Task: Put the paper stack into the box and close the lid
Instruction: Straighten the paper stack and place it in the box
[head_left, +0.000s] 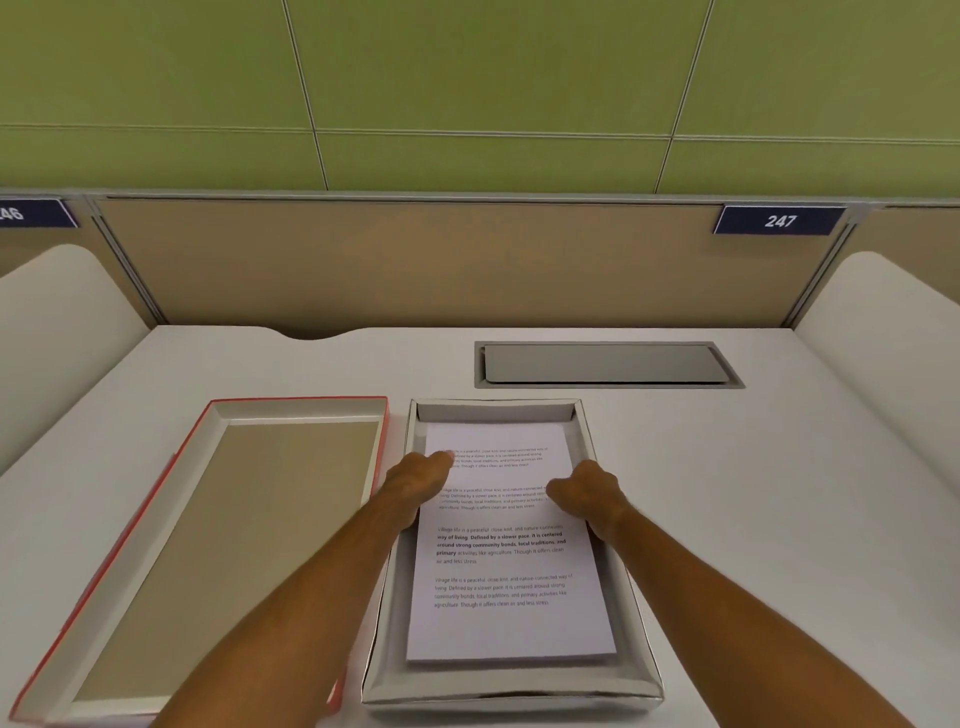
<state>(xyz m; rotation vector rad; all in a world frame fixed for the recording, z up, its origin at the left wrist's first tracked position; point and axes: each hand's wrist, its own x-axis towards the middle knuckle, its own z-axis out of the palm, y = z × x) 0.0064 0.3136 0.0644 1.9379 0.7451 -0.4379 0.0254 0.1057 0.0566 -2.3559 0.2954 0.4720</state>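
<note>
A white paper stack (506, 582) with printed text lies flat inside the shallow white box (511, 693) in the middle of the desk. My left hand (415, 480) grips the stack's left edge, thumb on the top sheet. At the right edge my right hand (587, 493) grips the stack the same way. The lid (156, 545), red outside and brown inside, lies upside down on the desk to the left of the box, touching its left wall.
The white desk (753, 519) has a grey cable hatch (605, 364) behind the box. A beige partition with a blue sign "247" (779, 221) stands at the back. White rounded dividers rise at both sides.
</note>
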